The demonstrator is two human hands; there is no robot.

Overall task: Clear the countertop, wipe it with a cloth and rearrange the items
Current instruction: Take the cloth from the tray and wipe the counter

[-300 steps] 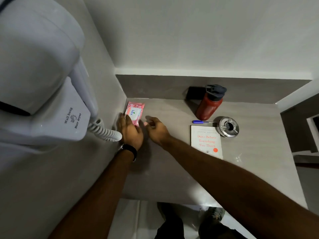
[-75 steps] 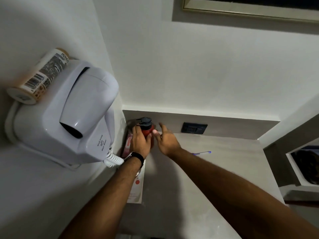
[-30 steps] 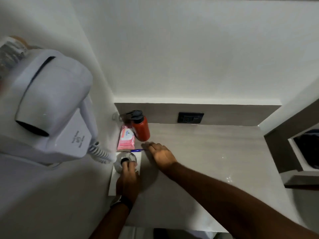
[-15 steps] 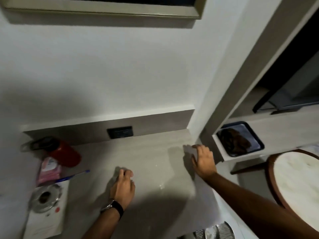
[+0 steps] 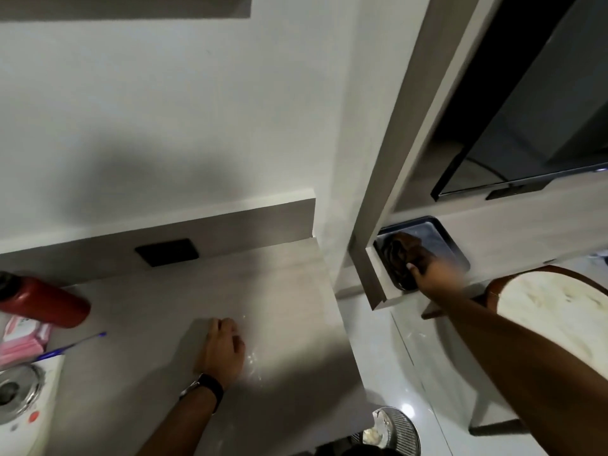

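Note:
The grey countertop (image 5: 283,291) fills the lower left. At its left edge stand a red bottle (image 5: 46,304), a pink wipes pack (image 5: 23,340), a blue pen (image 5: 70,346), a metal ashtray (image 5: 14,391) and a white book (image 5: 39,422) under the ashtray. My left hand (image 5: 222,352) rests flat on the counter's middle, holding nothing. My right hand (image 5: 431,268) reaches right to a dark tray (image 5: 450,238) on a lower ledge and lies on a dark brown cloth (image 5: 399,255) there. The hand is blurred, so its grip is unclear.
A black wall socket (image 5: 167,256) sits in the backsplash. A wall column (image 5: 378,192) divides the counter from the ledge. A round white table (image 5: 552,311) is at the right, a screen (image 5: 526,126) above it, and a mesh bin (image 5: 394,432) on the floor below.
My right hand has moved from the counter's right edge over to the tray and onto the dark cloth. My left hand has stayed on the counter. The view has swung slightly right.

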